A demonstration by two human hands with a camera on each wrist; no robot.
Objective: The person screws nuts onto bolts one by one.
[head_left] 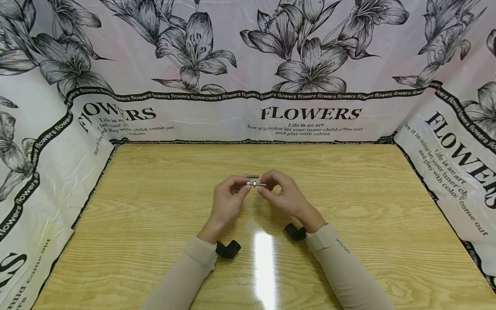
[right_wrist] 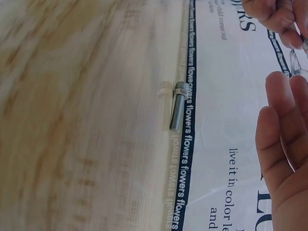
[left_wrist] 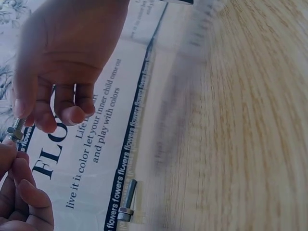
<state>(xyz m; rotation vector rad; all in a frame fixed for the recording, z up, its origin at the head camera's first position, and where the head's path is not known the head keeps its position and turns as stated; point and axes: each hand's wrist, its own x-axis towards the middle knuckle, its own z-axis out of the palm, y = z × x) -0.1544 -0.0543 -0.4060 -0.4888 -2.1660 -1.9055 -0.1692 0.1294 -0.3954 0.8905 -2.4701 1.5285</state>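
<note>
My left hand (head_left: 227, 200) pinches the head end of a silver bolt (head_left: 257, 184) between thumb and forefinger. A hex nut (left_wrist: 15, 133) sits partway along its threaded shank. From the other side, the thumb and fingertips of my right hand (head_left: 286, 196) are at the free end of the shank. The bolt lies level between both hands, above the table; in the right wrist view it is mostly cut off by the frame edge. A second bolt (right_wrist: 178, 108), with a nut up close to its head, lies on the table just beyond my hands.
The wood-grain table (head_left: 155, 206) stretches around the hands, with a bright glare streak at front centre. A white cloth (head_left: 209, 120) printed with flowers and lettering stands behind it and along both sides. Black curved pieces (head_left: 228, 249) show at both wrists.
</note>
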